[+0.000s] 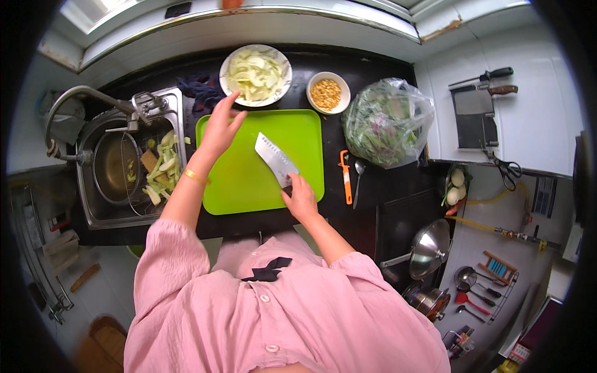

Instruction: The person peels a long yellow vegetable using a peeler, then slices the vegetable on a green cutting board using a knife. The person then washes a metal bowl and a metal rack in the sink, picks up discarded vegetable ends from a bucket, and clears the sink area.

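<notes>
My right hand (301, 198) grips the handle end of a kitchen knife (275, 156), whose broad steel blade points up and left across a lime-green cutting board (233, 186). Fingers apart, my left hand (223, 123) hovers over the board's upper left corner, close to the near rim of a white bowl (224, 88). Pale green sliced vegetable (255, 74) fills that bowl. My fingertips overlap its edge in the picture; whether they touch it I cannot tell. Most of the knife handle is hidden by my right hand.
Right of the board are a bowl of shelled nuts or beans (325, 95), a plastic bag of leafy greens (385, 123), an orange peeler (346, 179) and a spoon (358, 182). Vegetable peelings (163, 168) lie in the steel sink (88, 219) under a curved faucet (70, 91). A dark cloth (200, 93) sits behind.
</notes>
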